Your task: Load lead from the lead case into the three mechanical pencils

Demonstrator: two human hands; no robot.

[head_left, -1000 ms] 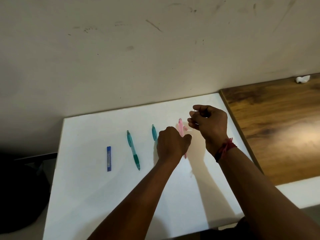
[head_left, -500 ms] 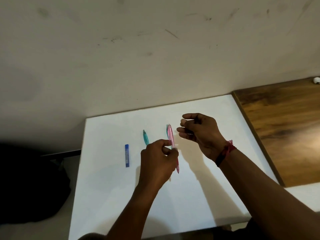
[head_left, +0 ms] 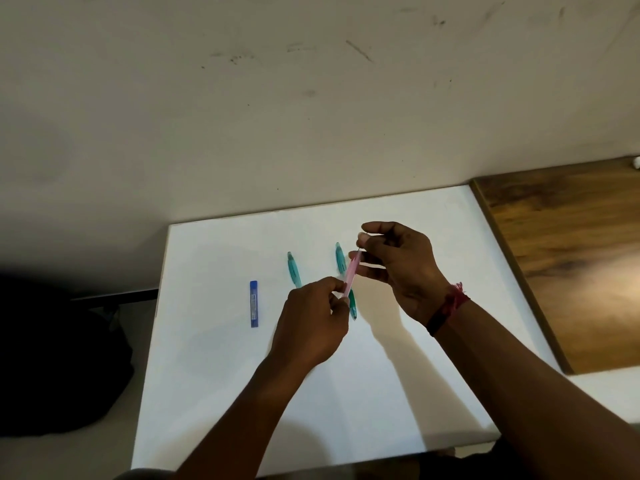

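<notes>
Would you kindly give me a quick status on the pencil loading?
Left hand holds pink pencil raised. Right hand pinches at its top end; lead too thin to confirm. Two teal pencils and lead case lie on table. Nothing obstructing.

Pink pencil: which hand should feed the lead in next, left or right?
Right, probably. The right hand is pinched at the top end of the pink pencil, seemingly with a thin lead, though that is hard to see. The left hand grips the barrel lower down, steadying it.

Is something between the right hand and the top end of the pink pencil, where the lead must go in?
Nothing visible. The right hand pinches at the top end of the pink pencil, which the left hand holds up.
</notes>
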